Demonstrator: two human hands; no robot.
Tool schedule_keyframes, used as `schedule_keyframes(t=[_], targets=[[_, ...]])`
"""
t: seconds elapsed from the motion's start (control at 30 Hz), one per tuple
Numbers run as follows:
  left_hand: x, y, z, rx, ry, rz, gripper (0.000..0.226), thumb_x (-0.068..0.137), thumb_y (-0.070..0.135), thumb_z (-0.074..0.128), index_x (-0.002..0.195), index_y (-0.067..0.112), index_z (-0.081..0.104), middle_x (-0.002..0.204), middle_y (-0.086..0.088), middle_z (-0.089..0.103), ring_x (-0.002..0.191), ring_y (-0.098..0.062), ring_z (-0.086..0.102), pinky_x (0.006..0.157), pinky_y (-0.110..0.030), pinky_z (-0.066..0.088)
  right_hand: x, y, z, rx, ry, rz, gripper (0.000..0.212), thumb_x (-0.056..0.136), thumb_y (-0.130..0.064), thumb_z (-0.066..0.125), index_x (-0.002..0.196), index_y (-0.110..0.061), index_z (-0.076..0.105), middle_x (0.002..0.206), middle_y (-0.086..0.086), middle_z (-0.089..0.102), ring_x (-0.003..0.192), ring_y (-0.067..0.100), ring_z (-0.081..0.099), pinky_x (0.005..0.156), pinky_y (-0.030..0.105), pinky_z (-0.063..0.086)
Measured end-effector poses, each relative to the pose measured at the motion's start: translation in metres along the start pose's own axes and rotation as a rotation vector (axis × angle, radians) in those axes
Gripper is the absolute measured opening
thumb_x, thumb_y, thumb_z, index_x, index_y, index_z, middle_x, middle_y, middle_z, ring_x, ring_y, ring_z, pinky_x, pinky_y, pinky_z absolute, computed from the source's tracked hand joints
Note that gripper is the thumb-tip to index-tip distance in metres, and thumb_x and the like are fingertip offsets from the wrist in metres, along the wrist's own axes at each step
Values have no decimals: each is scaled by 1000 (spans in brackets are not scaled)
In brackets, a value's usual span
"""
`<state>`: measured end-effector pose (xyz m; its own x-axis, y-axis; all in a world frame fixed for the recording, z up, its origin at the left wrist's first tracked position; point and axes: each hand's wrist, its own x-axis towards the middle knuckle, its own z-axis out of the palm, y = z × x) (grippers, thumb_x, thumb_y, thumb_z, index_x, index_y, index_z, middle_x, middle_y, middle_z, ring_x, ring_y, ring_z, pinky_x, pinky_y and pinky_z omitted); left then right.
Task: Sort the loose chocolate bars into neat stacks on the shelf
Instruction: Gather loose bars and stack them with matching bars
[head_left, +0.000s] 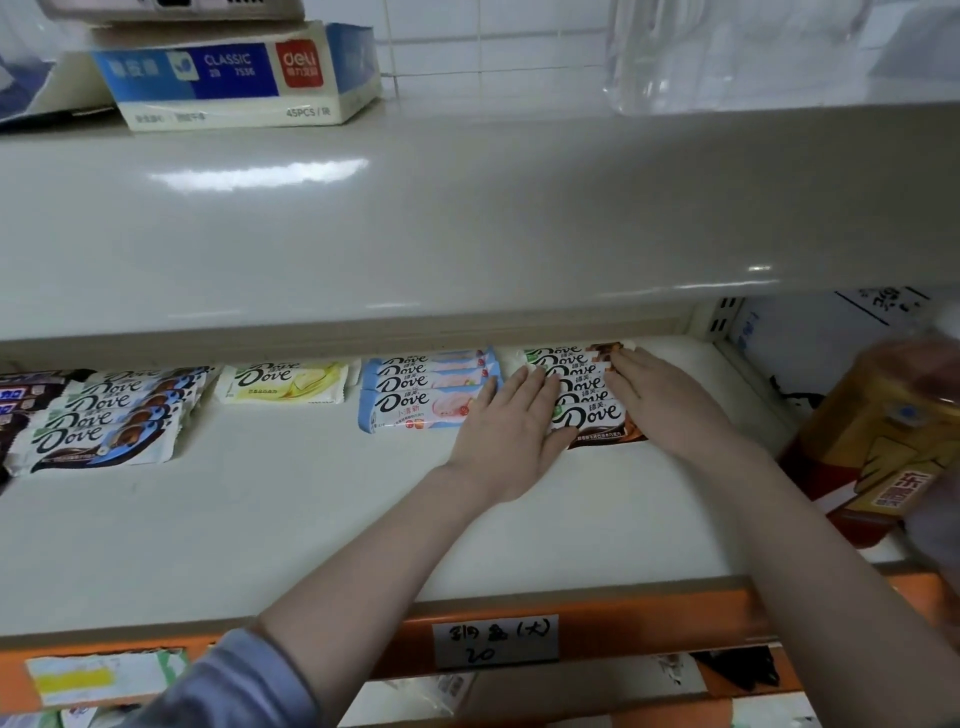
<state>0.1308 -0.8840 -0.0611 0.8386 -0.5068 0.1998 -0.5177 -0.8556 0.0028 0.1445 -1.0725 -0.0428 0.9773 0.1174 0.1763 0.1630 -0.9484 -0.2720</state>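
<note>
On the cream shelf (260, 519) lie rows of Dove chocolate bars. A brown-wrapped stack (587, 410) sits at the right, fanned front to back. My left hand (511, 423) presses flat against its left side and my right hand (660, 400) presses flat against its right side, fingers straight. Just left of my left hand lies a pink-and-blue stack (421, 389). Further left is a yellow bar (285, 384), then a blue-and-white stack (111, 421), and dark bars (15, 410) at the far left edge.
An upper shelf (467, 218) overhangs the bars, carrying a blue Deli box (239, 78) and a clear plastic container (727, 52). An orange-labelled bottle (893, 441) stands at the right. An orange price rail (597, 623) with a handwritten label (496, 642) edges the shelf front.
</note>
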Motion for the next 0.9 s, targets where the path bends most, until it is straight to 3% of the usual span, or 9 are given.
schedule_keyframes(t=[0.23, 0.43, 0.7, 0.9], targets=[[-1, 0, 0, -20, 13, -9, 63, 97, 49, 23, 149, 15, 12, 158, -2, 14, 145, -17, 8, 115, -38, 0, 1, -3, -3, -4, -5, -40, 45, 99, -31, 29, 134, -5, 41, 146, 11, 37, 135, 22, 28, 95, 19, 14], [-1, 1, -2, -52, -4, -20, 63, 97, 48, 24, 150, 15, 10, 158, -3, 11, 145, -18, 5, 115, -37, -2, 0, -5, -6, -3, -18, -53, 41, 99, -28, 30, 124, 0, 48, 133, 17, 48, 125, 27, 36, 92, 25, 16], [-25, -12, -13, -55, 27, -71, 63, 98, 47, 22, 149, 12, 8, 159, -5, 6, 146, -20, 0, 114, -33, -8, -28, -6, -10, -175, 89, -118, 40, 97, -30, 30, 130, -9, 42, 138, 8, 43, 126, 23, 33, 100, 28, 19], [-33, -12, -12, -38, -59, -42, 55, 100, 40, 20, 149, 15, 15, 158, -3, 10, 146, -21, 1, 115, -36, -4, -56, -15, -6, -163, 1, -96, 52, 96, -37, 33, 143, -15, 25, 152, 4, 24, 141, 18, 15, 113, 28, 9]])
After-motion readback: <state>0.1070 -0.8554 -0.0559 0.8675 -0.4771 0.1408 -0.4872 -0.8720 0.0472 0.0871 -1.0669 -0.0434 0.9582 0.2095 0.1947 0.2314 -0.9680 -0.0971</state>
